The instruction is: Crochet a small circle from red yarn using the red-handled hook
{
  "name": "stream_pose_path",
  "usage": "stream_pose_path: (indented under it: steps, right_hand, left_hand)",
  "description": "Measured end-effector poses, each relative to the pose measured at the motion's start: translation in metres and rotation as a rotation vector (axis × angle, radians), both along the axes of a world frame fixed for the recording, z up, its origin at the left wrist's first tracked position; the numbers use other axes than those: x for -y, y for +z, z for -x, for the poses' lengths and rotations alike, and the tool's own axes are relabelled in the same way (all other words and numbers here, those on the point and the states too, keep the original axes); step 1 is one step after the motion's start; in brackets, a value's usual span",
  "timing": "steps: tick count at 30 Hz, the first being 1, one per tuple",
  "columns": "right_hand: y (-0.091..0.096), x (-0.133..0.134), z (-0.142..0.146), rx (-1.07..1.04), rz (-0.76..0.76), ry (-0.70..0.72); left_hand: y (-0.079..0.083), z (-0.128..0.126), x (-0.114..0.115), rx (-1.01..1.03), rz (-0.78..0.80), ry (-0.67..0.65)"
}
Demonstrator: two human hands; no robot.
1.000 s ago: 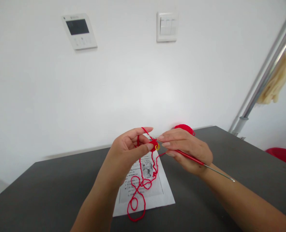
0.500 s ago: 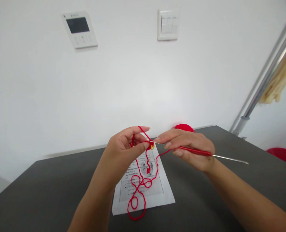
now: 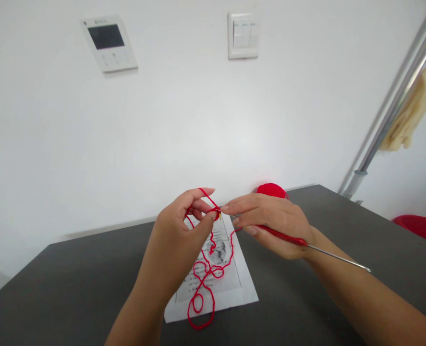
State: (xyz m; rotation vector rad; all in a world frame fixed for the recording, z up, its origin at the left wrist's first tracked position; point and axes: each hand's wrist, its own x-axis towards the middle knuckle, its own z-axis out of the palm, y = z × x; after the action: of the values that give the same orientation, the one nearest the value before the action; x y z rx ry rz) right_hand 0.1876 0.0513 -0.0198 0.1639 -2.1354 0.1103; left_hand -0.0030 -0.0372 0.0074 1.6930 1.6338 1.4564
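Crochet [image 3: 217, 216], small and red, was pinched in the left hand [image 3: 176, 225] above a printed paper [image 3: 244, 288], while the right hand [image 3: 277, 223] grasped the hook [image 3: 285, 235]. Yarn [image 3: 232, 247] trailed in loops across the paper onto the dark table [image 3: 101, 274], and a red ball [image 3: 271, 190] sat near its back edge. On the white wall [image 3: 184, 105] were an intercom [image 3: 110, 44] and a switch [image 3: 243, 36], with a metal pole [image 3: 396, 103] and yellowish cloth [image 3: 410, 117] at right.

Head cam looks fwd/dn twd wall [image 3: 184, 129], L hand [image 3: 176, 227] & R hand [image 3: 278, 225] nr.
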Motion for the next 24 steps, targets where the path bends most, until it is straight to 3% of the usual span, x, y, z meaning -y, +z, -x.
stream_pose_path:
  steps: [13, 16, 21, 24]
  right_hand:
    - [-0.012, 0.003, 0.01, -0.088, -0.083, -0.055]
    - [-0.01, 0.004, 0.009, -0.093, -0.021, -0.037]
    - [-0.006, 0.002, 0.007, -0.09, 0.207, 0.008]
    - [-0.009, 0.002, 0.008, -0.11, 0.146, 0.031]
  left_hand:
    - [-0.006, -0.017, 0.003, -0.458, -0.333, 0.225]
    - [-0.009, -0.018, 0.003, -0.521, -0.406, 0.241]
    - [-0.01, -0.017, 0.006, -0.539, -0.442, 0.209]
    - [-0.011, -0.016, 0.006, -0.535, -0.417, 0.187]
